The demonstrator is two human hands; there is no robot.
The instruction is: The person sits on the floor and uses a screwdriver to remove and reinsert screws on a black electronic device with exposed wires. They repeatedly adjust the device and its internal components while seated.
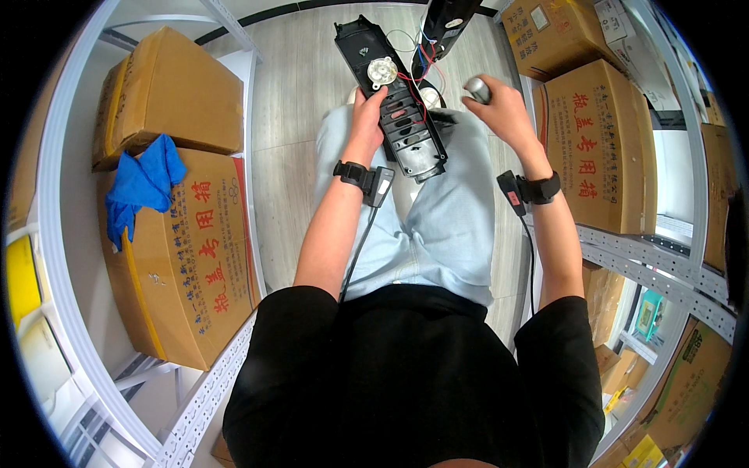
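Note:
My left hand (pixel 368 121) grips the side of a long black plastic housing (pixel 402 117), which lies slanted over my thighs with its ribbed inside facing up. A round cream-white fitting (pixel 382 72) sits on it near the thumb. At the housing's near end is a grey metal-looking part (pixel 421 159). Red thin wires (pixel 417 76) run from the housing towards a second black casing (pixel 446 35) beyond it. Off to the right, my right hand (pixel 503 111) is closed around a short silver-grey cylinder (pixel 477 90), apart from the housing; its exact kind is unclear.
Cardboard boxes fill the metal shelving on both sides: a box (pixel 183 257) with a blue cloth (pixel 144 187) at left, and another box (pixel 597 148) at right. The perforated shelf edge (pixel 655 273) runs close to my right arm. Pale plank flooring (pixel 285 70) lies between the shelves.

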